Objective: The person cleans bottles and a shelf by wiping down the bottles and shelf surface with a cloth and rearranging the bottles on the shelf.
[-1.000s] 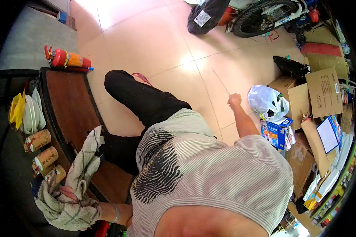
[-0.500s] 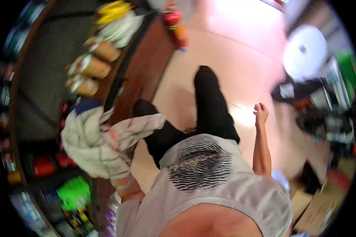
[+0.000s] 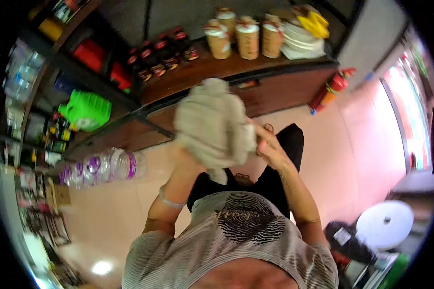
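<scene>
A crumpled beige cloth (image 3: pixel 210 120) is held up in front of my body, blurred by motion. My left hand (image 3: pixel 187 158) is under and behind it, with most of its fingers covered by the folds. At the cloth's right edge my right hand (image 3: pixel 273 150) has its fingers bent against the fabric, seemingly gripping it. Beyond the cloth is a wooden shelf (image 3: pixel 197 77) carrying tan wrapped bottles (image 3: pixel 248 41), small dark bottles (image 3: pixel 171 50) and a white bag (image 3: pixel 301 43) with a yellow cloth (image 3: pixel 314 24) on top.
A red fire extinguisher (image 3: pixel 333 89) stands at the cabinet's right end. Clear plastic bottles with purple labels (image 3: pixel 103 166) are on the floor at left, below a green jug (image 3: pixel 88 111). At lower right are a white round disc (image 3: pixel 385 224) and a black bag (image 3: pixel 349 243).
My view and body have turned left to face the shelf. The cloth has come in front of me, and my right hand, free before, has come up to its edge.
</scene>
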Action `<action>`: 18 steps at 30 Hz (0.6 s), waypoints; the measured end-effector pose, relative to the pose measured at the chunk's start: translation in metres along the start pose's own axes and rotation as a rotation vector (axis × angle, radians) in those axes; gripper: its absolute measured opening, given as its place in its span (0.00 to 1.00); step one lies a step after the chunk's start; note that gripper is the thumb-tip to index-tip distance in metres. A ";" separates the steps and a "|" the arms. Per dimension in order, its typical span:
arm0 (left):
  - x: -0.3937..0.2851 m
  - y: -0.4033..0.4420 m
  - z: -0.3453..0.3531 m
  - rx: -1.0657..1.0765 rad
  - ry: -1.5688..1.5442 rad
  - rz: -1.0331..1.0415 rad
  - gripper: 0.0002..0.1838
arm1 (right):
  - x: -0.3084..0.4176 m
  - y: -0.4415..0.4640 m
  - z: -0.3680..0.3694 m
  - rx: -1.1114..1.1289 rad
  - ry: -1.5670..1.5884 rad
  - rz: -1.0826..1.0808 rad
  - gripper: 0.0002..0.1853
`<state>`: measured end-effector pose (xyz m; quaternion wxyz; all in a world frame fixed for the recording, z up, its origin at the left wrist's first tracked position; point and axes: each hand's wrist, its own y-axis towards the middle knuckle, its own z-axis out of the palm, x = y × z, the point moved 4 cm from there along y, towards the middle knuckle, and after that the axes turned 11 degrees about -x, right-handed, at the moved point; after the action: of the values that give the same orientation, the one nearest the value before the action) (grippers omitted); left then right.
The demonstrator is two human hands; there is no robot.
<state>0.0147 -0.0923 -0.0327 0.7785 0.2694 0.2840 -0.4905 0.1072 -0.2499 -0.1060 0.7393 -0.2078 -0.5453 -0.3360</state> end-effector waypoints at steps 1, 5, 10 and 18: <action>0.018 -0.004 -0.041 -0.096 0.309 0.032 0.30 | -0.028 0.004 0.004 0.072 0.037 0.081 0.43; -0.005 0.000 -0.020 -0.136 0.296 -0.224 0.29 | -0.023 0.025 0.020 -0.096 0.096 0.353 0.40; -0.021 -0.005 -0.100 -0.081 -0.042 -0.233 0.30 | 0.000 0.073 0.015 -0.303 0.232 0.248 0.30; -0.045 -0.041 -0.171 -0.314 -0.234 -0.250 0.32 | 0.035 0.167 0.027 -0.574 0.027 -0.079 0.21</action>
<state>-0.0696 0.0387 -0.1252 0.7716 0.0490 0.2956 -0.5611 0.2162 -0.1264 -0.0546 0.6438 -0.3826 -0.4259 -0.5077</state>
